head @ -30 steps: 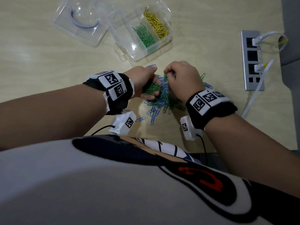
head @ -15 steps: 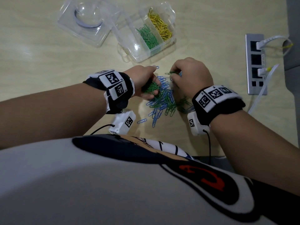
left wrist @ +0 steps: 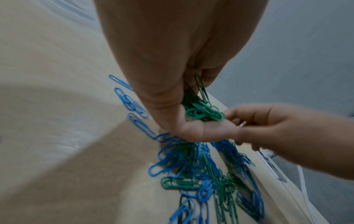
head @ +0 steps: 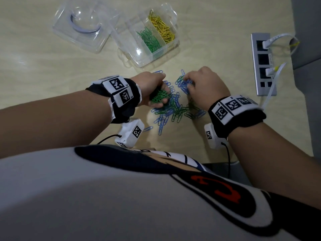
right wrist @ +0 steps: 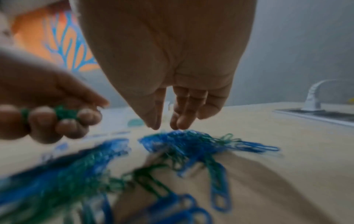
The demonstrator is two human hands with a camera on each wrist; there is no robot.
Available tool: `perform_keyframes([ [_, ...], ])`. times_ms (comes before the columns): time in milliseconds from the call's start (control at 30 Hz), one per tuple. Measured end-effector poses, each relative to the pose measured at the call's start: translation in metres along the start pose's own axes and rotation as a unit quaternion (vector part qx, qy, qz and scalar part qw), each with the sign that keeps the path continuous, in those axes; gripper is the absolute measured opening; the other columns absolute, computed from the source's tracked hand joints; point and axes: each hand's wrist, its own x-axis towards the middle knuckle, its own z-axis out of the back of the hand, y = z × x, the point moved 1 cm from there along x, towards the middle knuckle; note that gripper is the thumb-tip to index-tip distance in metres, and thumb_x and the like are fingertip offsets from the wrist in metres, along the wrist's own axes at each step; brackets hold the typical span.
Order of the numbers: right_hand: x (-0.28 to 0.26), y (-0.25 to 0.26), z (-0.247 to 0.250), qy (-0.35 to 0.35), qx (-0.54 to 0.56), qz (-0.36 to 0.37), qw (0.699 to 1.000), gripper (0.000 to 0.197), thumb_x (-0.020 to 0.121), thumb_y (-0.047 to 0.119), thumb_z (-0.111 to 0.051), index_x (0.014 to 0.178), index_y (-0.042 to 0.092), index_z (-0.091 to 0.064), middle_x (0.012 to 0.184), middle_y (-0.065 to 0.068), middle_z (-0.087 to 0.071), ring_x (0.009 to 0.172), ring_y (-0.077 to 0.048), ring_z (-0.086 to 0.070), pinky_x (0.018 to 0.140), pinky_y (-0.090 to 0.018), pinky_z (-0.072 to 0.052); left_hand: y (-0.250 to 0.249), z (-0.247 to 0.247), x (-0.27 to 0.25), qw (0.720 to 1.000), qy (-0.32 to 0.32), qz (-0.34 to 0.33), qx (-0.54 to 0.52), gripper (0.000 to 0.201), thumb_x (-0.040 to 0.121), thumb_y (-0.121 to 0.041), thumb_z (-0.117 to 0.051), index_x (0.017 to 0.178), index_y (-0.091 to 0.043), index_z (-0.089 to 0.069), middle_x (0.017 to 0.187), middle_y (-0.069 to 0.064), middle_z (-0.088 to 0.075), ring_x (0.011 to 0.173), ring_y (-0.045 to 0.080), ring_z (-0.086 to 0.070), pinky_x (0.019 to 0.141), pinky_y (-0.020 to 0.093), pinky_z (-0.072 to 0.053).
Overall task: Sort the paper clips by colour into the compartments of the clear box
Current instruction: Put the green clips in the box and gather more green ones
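Tightly fisted left hand [head: 152, 87]: green clips [head: 159, 98].

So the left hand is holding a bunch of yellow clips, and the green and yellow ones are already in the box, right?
Not quite. The bunch of clips in the left hand is green, not yellow; the left wrist view shows that best. The rest is right: green and yellow clips already lie in the box.

Office-like desk setting — pale wood-grain desktop [head: 217, 40], recessed power strip [head: 263, 65] at 2 o'clock with white cables [head: 276, 40] plugged in — grey wall behind.
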Motion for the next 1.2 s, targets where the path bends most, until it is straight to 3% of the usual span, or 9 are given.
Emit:
perform_keyframes([
  [100, -0.004, -0.012, -0.008, 0.020, -0.094, -0.023, 0.995, 0.029, 0.092, 0.023, -0.052, 0.120, 0.022, -0.058, 0.119, -0.013, -0.047, 0.106, -0.036, -0.050, 0.081, -0.041, -0.044, 0.001, 0.000, -0.002, 1.000, -0.002, 0.001, 0.002, 0.050, 0.102, -0.043, -0.027, 0.081, -0.008, -0.055, 0.062, 0.012, -0.056, 0.053, 0.020, -0.054, 0.051, 0.020, -0.051],
  [233, -0.003, -0.015, -0.011, -0.027, -0.071, -0.045, 0.996, 0.026, 0.090, 0.013, -0.049, 0.112, 0.019, -0.061, 0.116, -0.013, -0.049, 0.102, -0.037, -0.051, 0.074, -0.038, -0.039, 0.002, 0.002, -0.003, 1.000, -0.012, 0.001, 0.006, 0.050, 0.102, -0.043, -0.027, 0.079, -0.008, -0.055, 0.063, 0.012, -0.055, 0.053, 0.020, -0.053, 0.051, 0.020, -0.051],
  [400, 0.014, 0.007, -0.009, -0.044, -0.048, 0.005, 0.998, 0.026, 0.095, 0.026, -0.045, 0.108, 0.016, -0.066, 0.111, -0.012, -0.055, 0.103, -0.035, -0.053, 0.079, -0.039, -0.042, 0.004, 0.001, -0.003, 1.000, -0.016, 0.005, 0.012, 0.051, 0.102, -0.043, -0.028, 0.078, -0.007, -0.056, 0.062, 0.013, -0.056, 0.053, 0.022, -0.053, 0.052, 0.021, -0.051],
  [533, 0.035, 0.016, -0.012, -0.005, -0.042, -0.051, 0.998, 0.033, 0.092, 0.039, -0.048, 0.103, 0.012, -0.064, 0.106, -0.013, -0.059, 0.096, -0.034, -0.057, 0.075, -0.036, -0.041, 0.004, 0.003, -0.003, 1.000, -0.024, 0.005, 0.016, 0.052, 0.102, -0.043, -0.029, 0.077, -0.007, -0.057, 0.059, 0.013, -0.057, 0.053, 0.023, -0.054, 0.053, 0.023, -0.052],
  [733, 0.048, 0.019, -0.015, 0.042, -0.057, -0.080, 0.994, 0.017, 0.088, 0.017, -0.051, 0.093, 0.012, -0.066, 0.098, -0.011, -0.066, 0.085, -0.031, -0.059, 0.067, -0.030, -0.043, 0.004, 0.009, -0.001, 0.999, -0.037, 0.010, 0.005, 0.051, 0.101, -0.043, -0.031, 0.077, -0.007, -0.058, 0.060, 0.013, -0.057, 0.055, 0.023, -0.055, 0.056, 0.026, -0.053],
  [933, 0.048, 0.026, -0.015, 0.017, -0.044, -0.048, 0.998, 0.022, 0.091, 0.025, -0.052, 0.104, 0.012, -0.064, 0.109, -0.011, -0.060, 0.097, -0.033, -0.058, 0.074, -0.035, -0.044, 0.004, 0.010, 0.001, 0.999, -0.041, 0.010, -0.004, 0.052, 0.102, -0.042, -0.031, 0.074, -0.007, -0.056, 0.059, 0.013, -0.055, 0.055, 0.023, -0.054, 0.061, 0.029, -0.052],
  [1100, 0.040, 0.031, -0.012, 0.040, -0.096, -0.037, 0.994, 0.018, 0.089, 0.019, -0.050, 0.100, 0.012, -0.063, 0.103, -0.010, -0.064, 0.091, -0.031, -0.059, 0.068, -0.031, -0.037, 0.006, 0.011, 0.003, 0.999, -0.040, 0.009, -0.008, 0.052, 0.102, -0.042, -0.031, 0.073, -0.006, -0.056, 0.057, 0.013, -0.055, 0.057, 0.024, -0.053, 0.062, 0.031, -0.052],
  [1200, 0.027, 0.035, -0.003, 0.016, -0.043, -0.027, 0.999, 0.017, 0.089, 0.023, -0.051, 0.098, 0.017, -0.065, 0.099, -0.006, -0.067, 0.092, -0.030, -0.060, 0.070, -0.031, -0.042, 0.005, 0.012, 0.004, 0.999, -0.042, 0.005, -0.014, 0.052, 0.102, -0.041, -0.031, 0.075, -0.005, -0.057, 0.061, 0.015, -0.056, 0.055, 0.025, -0.054, 0.062, 0.031, -0.053],
])
